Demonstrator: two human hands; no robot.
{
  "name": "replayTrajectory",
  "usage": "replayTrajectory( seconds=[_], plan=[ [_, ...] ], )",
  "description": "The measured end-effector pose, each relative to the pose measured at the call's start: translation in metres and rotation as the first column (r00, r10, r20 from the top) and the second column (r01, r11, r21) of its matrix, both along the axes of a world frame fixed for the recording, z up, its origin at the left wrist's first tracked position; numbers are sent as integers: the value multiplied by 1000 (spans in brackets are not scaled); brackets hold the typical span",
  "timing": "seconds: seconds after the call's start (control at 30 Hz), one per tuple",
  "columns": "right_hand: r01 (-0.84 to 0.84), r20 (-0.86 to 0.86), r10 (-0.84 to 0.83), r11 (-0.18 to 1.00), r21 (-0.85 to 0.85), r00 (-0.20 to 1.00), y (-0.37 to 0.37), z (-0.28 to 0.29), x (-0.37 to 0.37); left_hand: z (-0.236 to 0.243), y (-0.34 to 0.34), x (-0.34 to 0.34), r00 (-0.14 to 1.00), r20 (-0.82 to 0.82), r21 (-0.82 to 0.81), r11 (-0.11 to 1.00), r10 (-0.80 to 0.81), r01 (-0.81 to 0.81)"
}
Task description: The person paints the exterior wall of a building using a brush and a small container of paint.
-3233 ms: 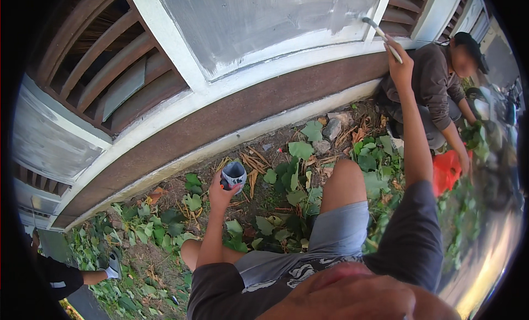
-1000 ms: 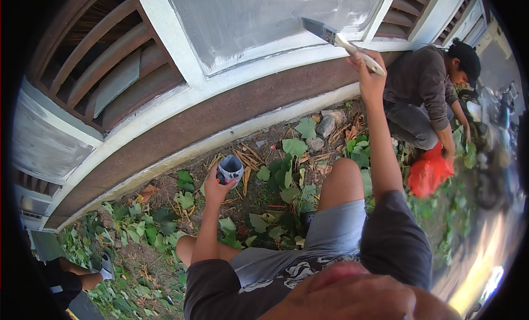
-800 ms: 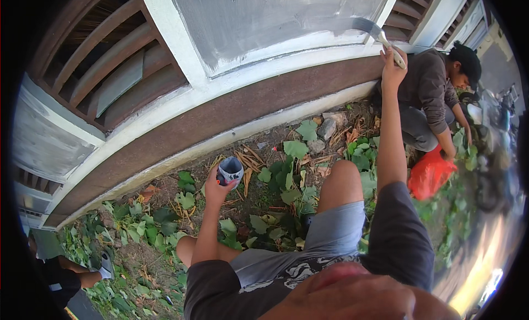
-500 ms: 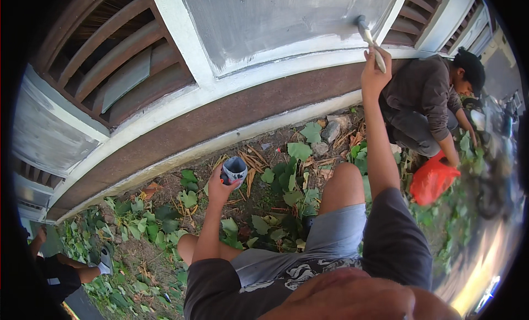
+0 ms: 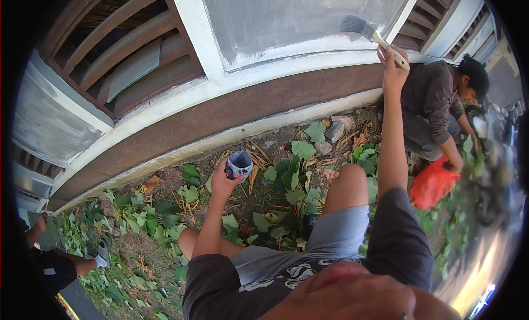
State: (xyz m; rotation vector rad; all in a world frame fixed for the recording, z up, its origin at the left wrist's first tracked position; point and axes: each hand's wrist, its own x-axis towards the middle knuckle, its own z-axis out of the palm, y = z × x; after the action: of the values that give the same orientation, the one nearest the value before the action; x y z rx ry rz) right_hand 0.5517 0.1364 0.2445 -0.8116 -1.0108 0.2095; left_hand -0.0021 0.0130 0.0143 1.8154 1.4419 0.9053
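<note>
My right hand (image 5: 392, 65) is closed around the pale handle of a flat paintbrush (image 5: 380, 39). The brush's dark bristles lie sideways against a grey-painted wall panel (image 5: 275, 22), near its lower right corner. Wet-looking grey streaks cover the panel, and a white frame (image 5: 217, 72) runs round it. Low in front of the wall, my left hand (image 5: 223, 182) grips a small cup (image 5: 240, 164) with its mouth facing up. Its inside looks grey; how much paint it holds I cannot tell.
A co-worker (image 5: 438, 99) crouches close by on the right, one hand on a red plastic bag (image 5: 432, 182). Slatted brown louvres (image 5: 127, 50) flank the panel. Leafy vines (image 5: 160, 215) and stones (image 5: 334, 131) cover the ground. Another person's leg (image 5: 88, 262) shows at the left.
My right hand has moved right, and the brush has turned from upright to slanted with its bristles flattened leftward on the panel. The cup has stayed in my left hand.
</note>
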Motion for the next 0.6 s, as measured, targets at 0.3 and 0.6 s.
replayTrajectory(
  seconds=[0.3, 0.6],
  plan=[
    [456, 43, -468, 876, 159, 883, 5, -8, 31, -4, -2, -7, 999, -27, -16, 999, 31, -32],
    [34, 192, -24, 998, -50, 981, -25, -30, -120, -8, 1, -3, 999, -40, 6, 1000, 4, -4]
  ],
)
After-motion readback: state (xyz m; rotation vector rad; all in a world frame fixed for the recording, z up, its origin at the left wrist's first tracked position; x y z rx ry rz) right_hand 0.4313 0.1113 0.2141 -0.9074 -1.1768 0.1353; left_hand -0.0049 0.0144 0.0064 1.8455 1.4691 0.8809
